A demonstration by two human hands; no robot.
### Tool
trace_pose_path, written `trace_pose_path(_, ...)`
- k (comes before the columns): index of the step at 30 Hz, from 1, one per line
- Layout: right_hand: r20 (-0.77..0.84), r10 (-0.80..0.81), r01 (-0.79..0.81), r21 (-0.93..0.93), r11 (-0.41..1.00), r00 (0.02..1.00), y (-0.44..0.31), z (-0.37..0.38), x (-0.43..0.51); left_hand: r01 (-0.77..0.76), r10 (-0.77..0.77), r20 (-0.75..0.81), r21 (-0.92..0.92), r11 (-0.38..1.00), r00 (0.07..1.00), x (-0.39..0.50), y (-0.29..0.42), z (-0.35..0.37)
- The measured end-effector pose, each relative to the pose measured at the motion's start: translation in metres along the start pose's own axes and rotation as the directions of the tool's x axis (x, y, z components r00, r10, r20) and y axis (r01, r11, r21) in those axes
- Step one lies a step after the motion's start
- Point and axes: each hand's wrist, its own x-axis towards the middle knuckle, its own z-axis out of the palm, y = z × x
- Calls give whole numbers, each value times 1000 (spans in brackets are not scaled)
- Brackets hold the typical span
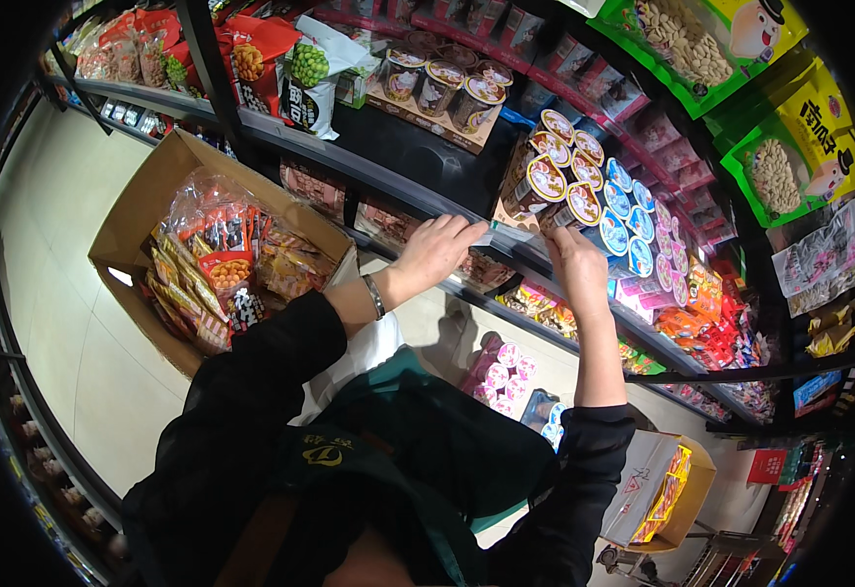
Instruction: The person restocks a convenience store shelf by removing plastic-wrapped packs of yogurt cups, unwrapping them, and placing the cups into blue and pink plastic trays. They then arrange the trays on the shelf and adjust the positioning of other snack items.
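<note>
My left hand [436, 253] lies at the shelf's front rail [376, 180], its fingertips by a small price label [487, 233]. Whether it grips the label or just touches the rail is unclear. Bent fingers on my right hand [578, 265] meet near the front of the brown-lidded snack cups [547, 178]; anything pinched there is hidden. Those cups stand in rows in a cardboard tray [508, 209]. Beside them are blue-lidded cups [613, 231] and pink-lidded cups [664, 271]. Deeper along the shelf sits another tray of cups [436, 88].
An open carton [122, 198] of snack bags is at my left. Packs of pink-lidded cups [497, 378] rest on the floor below the shelf. At lower right, another carton [640, 477] sits on a cart. Seed bags [776, 176] hang at right.
</note>
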Motion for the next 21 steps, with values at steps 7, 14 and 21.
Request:
trace_pose_path(7,3,14,-13,-34,999,1000,9,23,-15,44,-43,18,-30,999,999,0,4,-4)
trace_pose_path(14,-82,59,-55,48,997,995,-24,18,9,350,-288,230,-312,883,930,4,-8,-25)
trace_pose_path(21,-44,205,-197,151,969,978,-58,106,120,431,-718,90,-848,308,690,13,-82,-59)
